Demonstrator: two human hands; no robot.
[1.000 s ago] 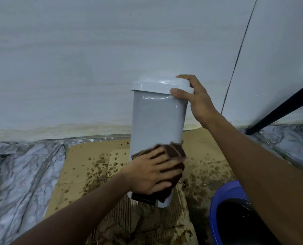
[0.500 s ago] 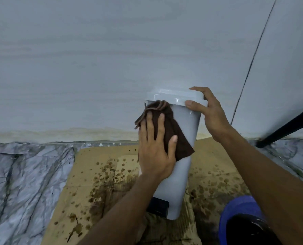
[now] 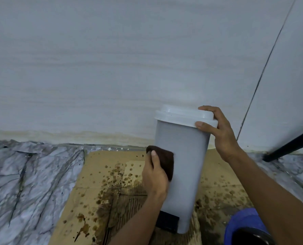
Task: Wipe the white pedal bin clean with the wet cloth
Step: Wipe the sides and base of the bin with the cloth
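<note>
the white pedal bin (image 3: 186, 165) is a tall, smooth plastic tub with rounded sides that narrow toward the base. it stands on stained cardboard (image 3: 101, 174) on the floor, right of centre. its white lid (image 3: 180, 114) is closed, with a raised flat top and a jutting rim, and the right hand (image 3: 219, 133) grips that rim on the right. a black pedal (image 3: 167, 222) sticks out at the near foot. the wet cloth (image 3: 165, 160) is dark brown and bunched, held by the left hand (image 3: 155, 179) against the bin's left side at about mid-height.
</note>
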